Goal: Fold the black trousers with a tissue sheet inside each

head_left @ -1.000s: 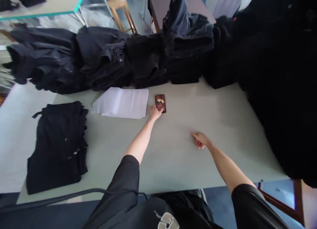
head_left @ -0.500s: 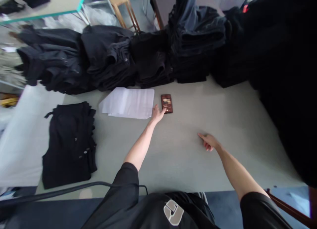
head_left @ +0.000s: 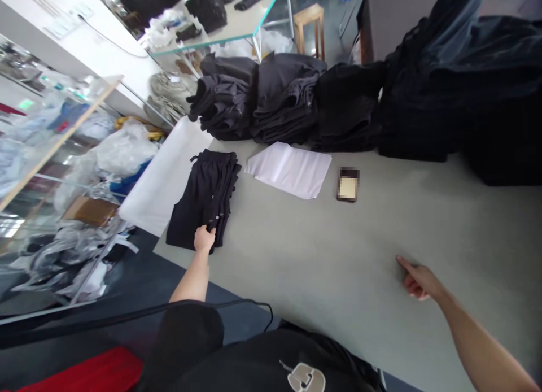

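Observation:
A stack of folded black trousers [head_left: 199,194] lies at the left end of the grey table [head_left: 296,251]. My left hand [head_left: 205,238] is on its near edge, fingers closed on the black cloth. Over the table at the right, my right hand [head_left: 417,278] has its index finger stretched out and the other fingers curled under, with nothing seen in it. White sheets [head_left: 292,169] lie beyond the trousers, and a phone [head_left: 348,186] with a partly pixelated screen rests to their right.
Piles of dark folded garments [head_left: 288,104] line the table's far side. A white roll of material [head_left: 169,174] adjoins the left end. Farther left stands a rack [head_left: 63,138] with plastic bags. A black cable [head_left: 169,307] crosses in front of my left arm.
My left hand has moved from beside the phone to the black trousers and closed on them. The view has turned left, showing more of the rack. My right hand still points over the table.

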{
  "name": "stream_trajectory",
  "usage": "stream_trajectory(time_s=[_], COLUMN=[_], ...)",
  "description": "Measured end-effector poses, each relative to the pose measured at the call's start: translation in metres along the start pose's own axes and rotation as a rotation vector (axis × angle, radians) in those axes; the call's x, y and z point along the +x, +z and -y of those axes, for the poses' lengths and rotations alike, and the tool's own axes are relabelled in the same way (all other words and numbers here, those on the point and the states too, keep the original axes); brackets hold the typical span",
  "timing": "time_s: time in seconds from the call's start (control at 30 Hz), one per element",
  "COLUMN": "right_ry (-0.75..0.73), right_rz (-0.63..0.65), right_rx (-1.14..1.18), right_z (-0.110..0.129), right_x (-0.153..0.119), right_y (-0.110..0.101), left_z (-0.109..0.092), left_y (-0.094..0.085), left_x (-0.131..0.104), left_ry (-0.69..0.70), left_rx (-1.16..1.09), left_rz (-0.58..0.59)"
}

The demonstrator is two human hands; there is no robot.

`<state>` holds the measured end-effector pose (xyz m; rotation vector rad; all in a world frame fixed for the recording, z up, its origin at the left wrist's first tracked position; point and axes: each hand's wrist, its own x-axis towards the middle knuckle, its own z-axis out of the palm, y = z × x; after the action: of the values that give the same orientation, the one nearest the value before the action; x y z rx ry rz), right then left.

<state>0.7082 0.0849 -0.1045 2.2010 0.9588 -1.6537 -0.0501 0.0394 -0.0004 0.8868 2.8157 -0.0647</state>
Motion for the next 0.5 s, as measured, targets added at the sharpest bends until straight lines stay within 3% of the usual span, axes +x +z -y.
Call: stream_trajectory(time_s=[0.07, 0.17, 0.27, 0.33, 0.43, 0.5], right_ry=[-0.008, 0.017, 0.056, 0.055, 0.038, 0.038], right_rz=[-0.005, -0.02, -0.028, -0.016, 0.0, 0.004], right_rx=[-0.01, -0.016, 0.02, 0.034, 0.034, 0.037], right_z=[0.002, 0.005, 0.009, 0.01, 0.009, 0.007], right_x=[-0.002, -0.005, -0.009, -0.011, -0.011, -0.007], right_y=[0.001, 0.003, 0.004, 0.004, 0.003, 0.001], left_z=[0.011, 0.018, 0.015, 0.009, -0.001, -0.005], left_y=[0.003, 0.001, -0.013, -0.024, -0.032, -0.028], left_x=[0.003, 0.005, 0.004, -0.006, -0.05, -0.098], left_ry=[0.018, -0.015, -0.025, 0.063, 0.315, 0.472], left_rx=[-0.002, -0.038, -0.076, -0.106, -0.161, -0.161], left_rz=[0.005, -0.077, -0.207, -0.288, -0.305, -0.179])
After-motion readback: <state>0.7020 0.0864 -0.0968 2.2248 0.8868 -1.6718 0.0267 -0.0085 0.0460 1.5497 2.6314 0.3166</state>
